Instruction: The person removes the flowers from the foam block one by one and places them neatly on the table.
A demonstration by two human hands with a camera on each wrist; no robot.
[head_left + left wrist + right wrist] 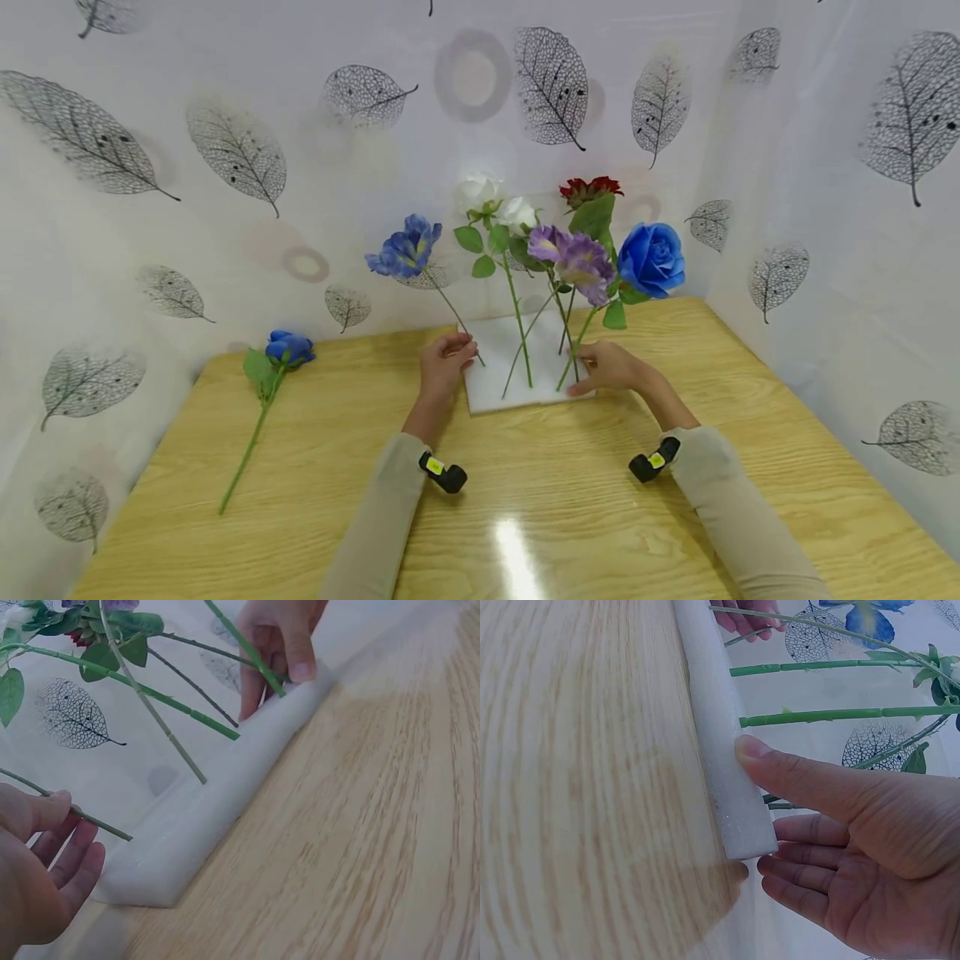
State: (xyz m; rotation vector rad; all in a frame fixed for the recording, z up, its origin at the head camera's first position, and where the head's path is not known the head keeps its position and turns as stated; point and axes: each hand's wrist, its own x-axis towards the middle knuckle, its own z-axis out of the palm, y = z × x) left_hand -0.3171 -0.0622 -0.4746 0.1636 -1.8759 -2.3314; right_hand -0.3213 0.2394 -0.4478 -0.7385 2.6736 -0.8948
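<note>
Between thumb and fingers, my left hand pinches the thin stem of a blue-violet iris. The lower end of that stem meets a white foam block near its left end. My right hand rests at the block's right end, thumb on the foam and the other fingers extended beside its corner. Several stems stand in the foam between the hands, leaning and crossing: white roses, a purple iris, a dark red flower and a blue rose.
Another blue rose with a green stem lies on the wooden table at the left. A pale curtain with leaf prints hangs behind and around the table. The taller flower heads lean close to it.
</note>
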